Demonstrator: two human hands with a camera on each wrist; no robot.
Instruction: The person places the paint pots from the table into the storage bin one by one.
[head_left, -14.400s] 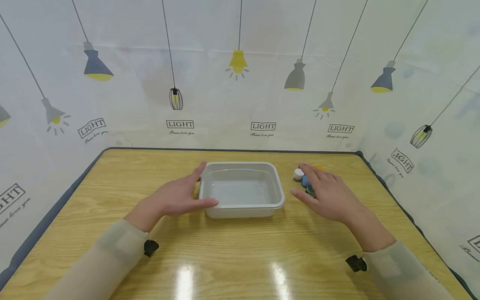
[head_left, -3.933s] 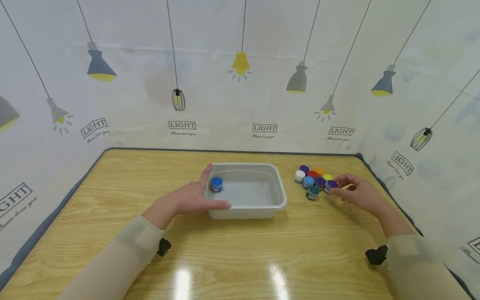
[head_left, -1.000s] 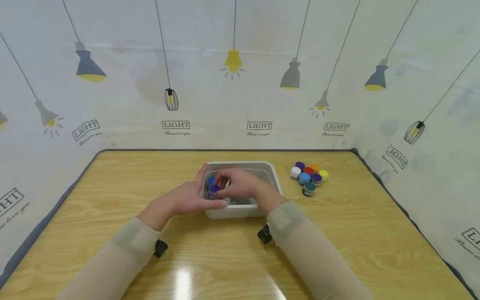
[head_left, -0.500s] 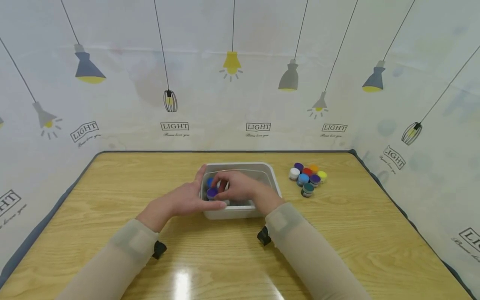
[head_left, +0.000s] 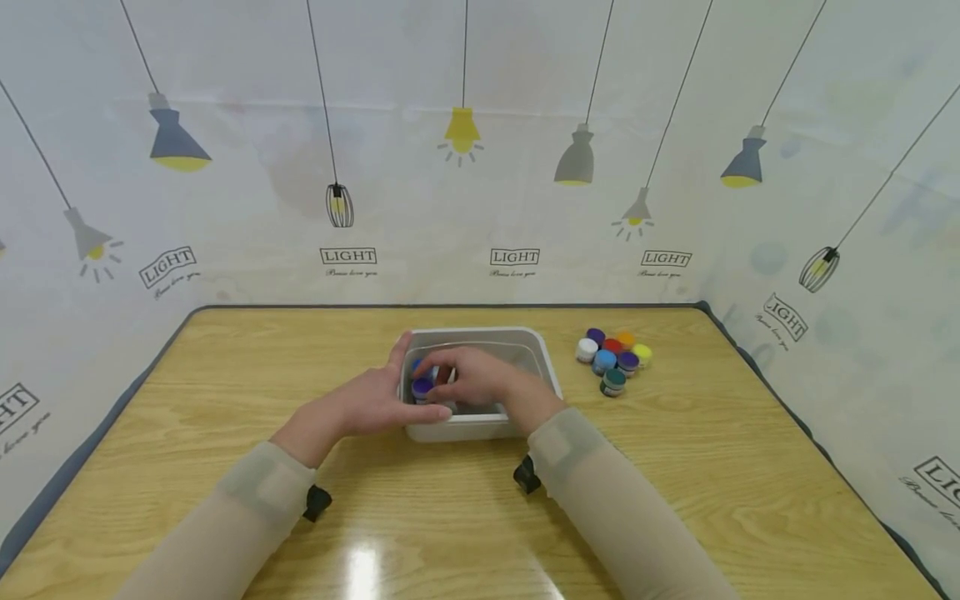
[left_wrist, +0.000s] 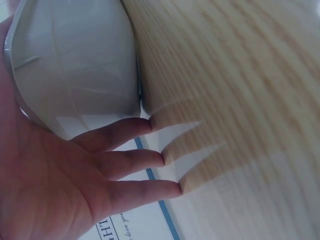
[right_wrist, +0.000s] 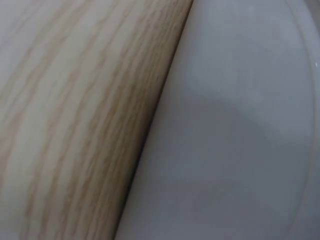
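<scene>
A white rectangular tray (head_left: 480, 429) stands on the wooden table. My left hand (head_left: 367, 400) braces its left end, with straight thumb and index finger along the rims. Three straight fingers (left_wrist: 135, 194) spread beside the tray wall in the left wrist view. Inside the tray my right hand (head_left: 476, 377) has thumb and index finger around a small purple-lidded paint jar (head_left: 421, 390) near the left wall. A blue-lidded paint jar (head_left: 416, 365) sits just behind it, mostly hidden by the index finger. The right wrist view shows only the tray wall (right_wrist: 225, 135) and table.
To the tray's right, several small paint jars stand clustered: white (head_left: 587, 350), light blue (head_left: 603, 362), dark green (head_left: 612, 382), red (head_left: 612, 346), orange (head_left: 626, 339), yellow (head_left: 641, 356) and purple (head_left: 627, 362). A dark edging (head_left: 450, 307) borders the table (head_left: 420, 517) at the back wall.
Since 3.9 seconds ago, my right hand has carried a purple-lidded jar from the cluster into the tray. Lately its index finger has shifted left past the jar. The left hand stays put.
</scene>
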